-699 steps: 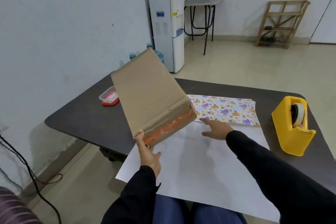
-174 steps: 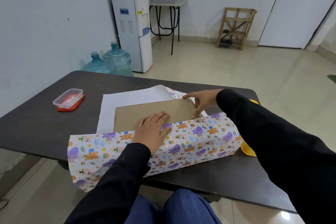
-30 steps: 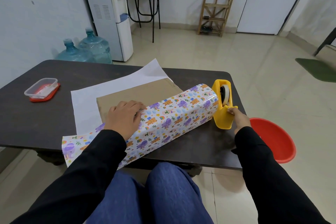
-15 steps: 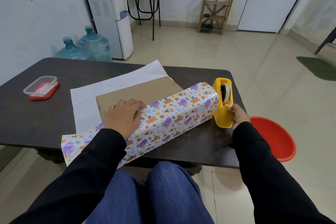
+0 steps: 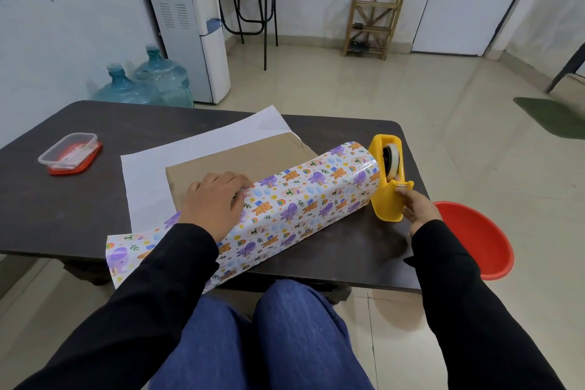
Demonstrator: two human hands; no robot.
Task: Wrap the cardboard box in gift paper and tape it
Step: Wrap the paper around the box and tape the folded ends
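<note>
The flat brown cardboard box (image 5: pixel 247 158) lies on the dark table (image 5: pixel 63 209), on the white back of the gift paper (image 5: pixel 202 142). The near part of the paper, printed with small animals (image 5: pixel 300 199), is folded up over the box's near edge. My left hand (image 5: pixel 215 199) lies on top of that fold and presses it onto the box. The yellow tape dispenser (image 5: pixel 387 184) stands at the paper's right end. My right hand (image 5: pixel 418 206) is at its front, thumb and finger pinching the tape end at the cutter.
A clear plastic tub on a red lid (image 5: pixel 70 153) sits at the table's left. A red basin (image 5: pixel 474 241) is on the floor past the right edge. Water bottles (image 5: pixel 148 82) and a dispenser (image 5: pixel 186 19) stand behind the table.
My right hand has moved up the dispenser's front to the cutter and now pinches the tape end. My left hand stays pressed on the paper fold.
</note>
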